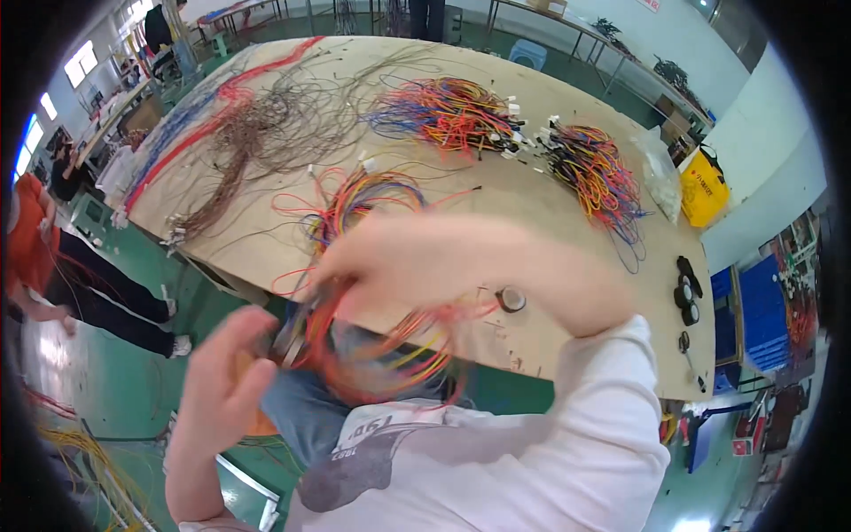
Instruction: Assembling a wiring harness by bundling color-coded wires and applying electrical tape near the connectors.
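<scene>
A looped bundle of red, orange and yellow wires (pixel 428 359) hangs over my lap at the table's near edge. At the bundle's left end is my left hand (pixel 226 372), blurred, with thumb and fingers closed around it. Reaching across from the right, my right hand (pixel 372 253) arches over the top of the bundle, its fingers pointing down by the red strands. Motion smears those fingers, and what they hold cannot be made out. Just beyond it, another bundle of coloured wires with white connectors (pixel 359 191) lies on the table. A roll of tape (pixel 511 300) stands nearby.
On the wooden table (pixel 523 217) lie a coloured wire heap (pixel 448 115), another heap (pixel 596 173), brown wires (pixel 244 142) and long red strands (pixel 177 151). Black tape rolls (pixel 685 297) sit near the right edge, below a yellow bag (pixel 705 188). A person in orange (pixel 35 230) stands left.
</scene>
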Demonstrator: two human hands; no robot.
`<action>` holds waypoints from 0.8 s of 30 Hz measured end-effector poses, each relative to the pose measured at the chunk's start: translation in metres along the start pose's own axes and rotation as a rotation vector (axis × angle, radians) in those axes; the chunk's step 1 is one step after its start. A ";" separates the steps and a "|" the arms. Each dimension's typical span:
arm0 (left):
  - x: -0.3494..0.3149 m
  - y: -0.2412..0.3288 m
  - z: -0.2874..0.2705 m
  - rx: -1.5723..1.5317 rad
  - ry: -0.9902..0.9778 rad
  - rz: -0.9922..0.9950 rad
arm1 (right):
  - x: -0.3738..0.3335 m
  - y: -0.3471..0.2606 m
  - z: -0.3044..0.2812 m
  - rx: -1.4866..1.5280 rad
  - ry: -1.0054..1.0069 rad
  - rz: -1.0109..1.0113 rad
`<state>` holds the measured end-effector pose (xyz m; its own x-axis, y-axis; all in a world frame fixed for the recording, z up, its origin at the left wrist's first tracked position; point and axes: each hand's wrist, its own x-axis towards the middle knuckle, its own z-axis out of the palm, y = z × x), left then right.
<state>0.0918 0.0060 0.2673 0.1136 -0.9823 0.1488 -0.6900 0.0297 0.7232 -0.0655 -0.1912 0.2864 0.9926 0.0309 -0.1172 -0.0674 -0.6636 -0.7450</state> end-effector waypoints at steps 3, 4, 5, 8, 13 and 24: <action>-0.010 -0.009 0.004 -0.390 0.321 -0.207 | -0.069 -0.008 -0.071 0.010 0.578 0.451; -0.015 -0.018 0.002 -0.458 0.300 -0.240 | -0.090 0.023 -0.099 -0.368 0.756 0.310; -0.021 -0.027 0.001 -0.519 0.286 -0.279 | -0.112 0.026 -0.123 -0.648 0.864 0.222; -0.045 -0.054 0.016 -0.430 0.413 -0.470 | -0.155 0.075 -0.197 -1.086 1.110 0.299; -0.127 -0.143 0.073 -0.317 0.589 -0.814 | -0.246 0.220 -0.244 -1.444 1.059 0.367; -0.364 -0.243 0.213 0.646 -0.498 -1.166 | -0.245 0.342 -0.161 -0.225 0.746 0.457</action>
<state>0.0662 0.3167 -0.1062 0.6684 -0.3511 -0.6557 -0.5931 -0.7836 -0.1850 -0.3152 -0.5461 0.1655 0.6865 -0.7127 0.1441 -0.5281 -0.6250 -0.5748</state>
